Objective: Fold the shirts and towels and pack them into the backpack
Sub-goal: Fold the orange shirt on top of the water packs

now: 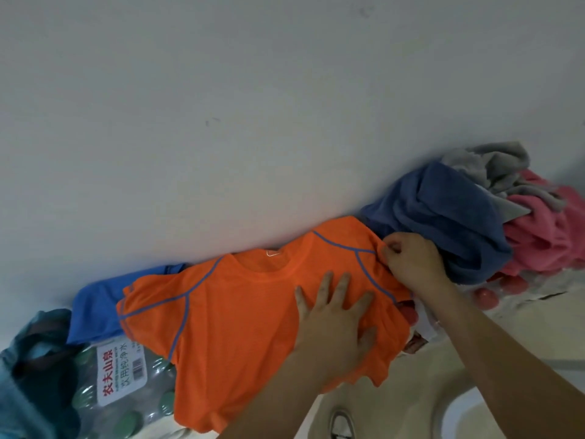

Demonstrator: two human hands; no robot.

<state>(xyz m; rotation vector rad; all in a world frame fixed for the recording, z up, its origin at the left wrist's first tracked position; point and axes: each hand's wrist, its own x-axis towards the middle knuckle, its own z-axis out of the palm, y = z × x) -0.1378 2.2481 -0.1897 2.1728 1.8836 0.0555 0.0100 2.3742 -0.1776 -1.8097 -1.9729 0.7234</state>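
An orange shirt (240, 321) with blue seams lies spread face up, its collar toward the wall. My left hand (335, 321) presses flat on its chest with fingers straight. My right hand (411, 258) pinches the shirt's right sleeve at the shoulder. A blue shirt (95, 305) lies partly under the orange one at the left. A dark blue towel (443, 217), a grey towel (493, 166) and a pink towel (544, 229) are piled at the right. The teal backpack (34, 375) sits open at the far left.
The shirt lies on shrink-wrapped packs of water bottles: green caps (123, 391) at the left, red caps (487, 296) at the right. A white wall (253, 122) rises right behind. Beige floor and a shoe (342, 423) show below.
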